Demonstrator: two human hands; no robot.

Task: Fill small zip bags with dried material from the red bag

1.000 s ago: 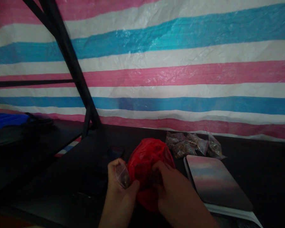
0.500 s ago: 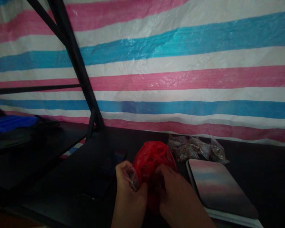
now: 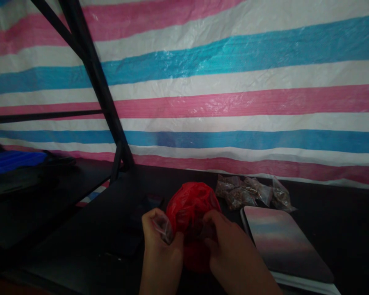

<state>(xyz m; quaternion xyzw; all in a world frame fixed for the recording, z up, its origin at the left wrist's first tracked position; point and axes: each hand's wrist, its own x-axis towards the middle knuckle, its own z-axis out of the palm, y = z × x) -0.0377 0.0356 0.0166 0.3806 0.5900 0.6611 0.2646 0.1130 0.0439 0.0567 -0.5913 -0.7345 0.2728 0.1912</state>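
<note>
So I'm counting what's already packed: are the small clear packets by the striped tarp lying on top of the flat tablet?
No, the small clear packets lie on the dark table just behind the flat tablet, not on it.

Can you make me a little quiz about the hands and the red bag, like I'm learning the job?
1. True or false: both hands touch the red plastic bag.
2. What does the left hand pinch besides the red bag? A) a spoon B) a small clear bag C) a pen
3. What lies on the dark table just behind the flat shiny slab?

Key:
1. True. The left hand and the right hand grip it from either side.
2. B.
3. A heap of small clear packets with brown contents, in front of the striped tarp.
</note>
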